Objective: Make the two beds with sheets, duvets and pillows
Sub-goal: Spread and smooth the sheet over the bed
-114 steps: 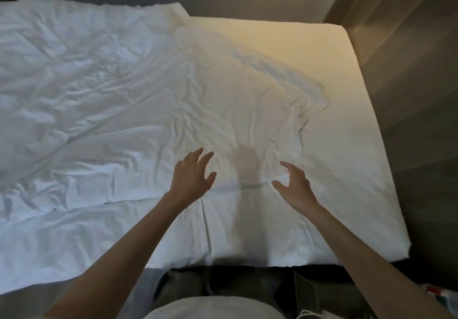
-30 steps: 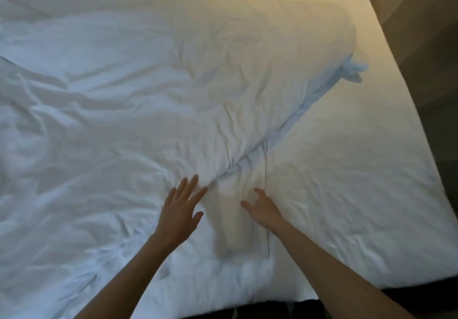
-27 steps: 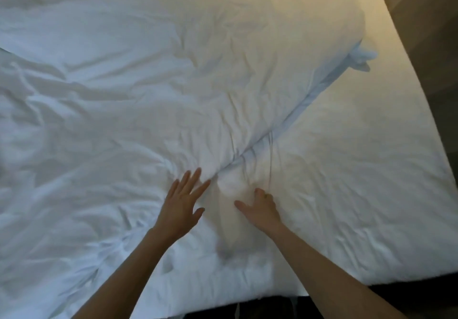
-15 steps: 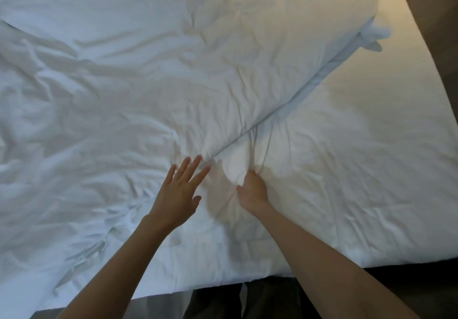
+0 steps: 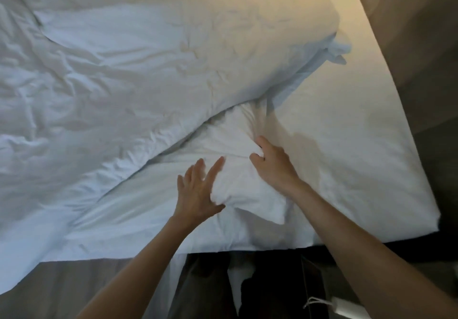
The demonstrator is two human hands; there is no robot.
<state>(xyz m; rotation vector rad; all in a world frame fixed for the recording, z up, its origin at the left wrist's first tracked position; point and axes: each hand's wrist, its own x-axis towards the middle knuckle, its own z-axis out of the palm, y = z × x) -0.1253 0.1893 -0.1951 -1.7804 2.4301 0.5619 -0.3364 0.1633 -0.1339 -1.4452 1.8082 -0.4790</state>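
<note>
Duvet fold [image 5: 244, 191] now nearer the bed edge [image 5: 347, 241], clamped in right hand [image 5: 273, 168] fingers [image 5: 257, 156]; left hand [image 5: 198, 193] fingers [image 5: 215, 171] apart.

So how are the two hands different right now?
The left hand is open, with its fingers straight and spread. The right hand has curled fingers that pinch a bunched fold of white fabric. The left hand is nearer the bed's edge, and the right hand reaches farther in. Both are bare and over the same bed.
</note>
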